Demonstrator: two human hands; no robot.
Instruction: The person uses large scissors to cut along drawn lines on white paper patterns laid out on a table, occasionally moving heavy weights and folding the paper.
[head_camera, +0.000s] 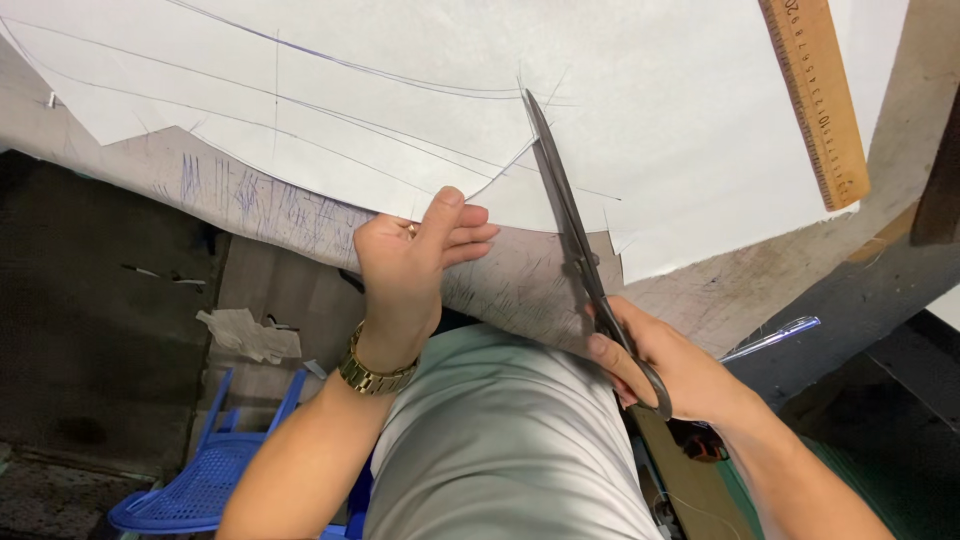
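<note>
Scissors (570, 230) with long dark blades run up the centre of the frame, their tips meeting a drawn pencil line on the big white paper sheet (650, 90). The right hand (665, 365), at lower right, is closed through the handles, fingers curled around the loops, and the blades look nearly shut. The left hand (415, 265), left of centre, pinches the paper's cut lower edge, thumb on top and fingers tucked beneath, holding it taut just beside the blades. A gold wristwatch (375, 372) sits on that wrist.

The paper covers the worn, scribbled tabletop (250, 195) and overhangs its near edge. A wooden ruler (820, 100) lies at upper right, and a clear pen (770, 340) rests at the tabletop's edge to the right. A blue plastic chair (200, 480) and a crumpled scrap (245, 335) are on the floor at lower left.

Risk lies mainly in the left fingers being close to the cutting line: a slip of the paper could bring them toward the blades. Uneven tension could also tear the sheet or pull the cut off its curved line.
</note>
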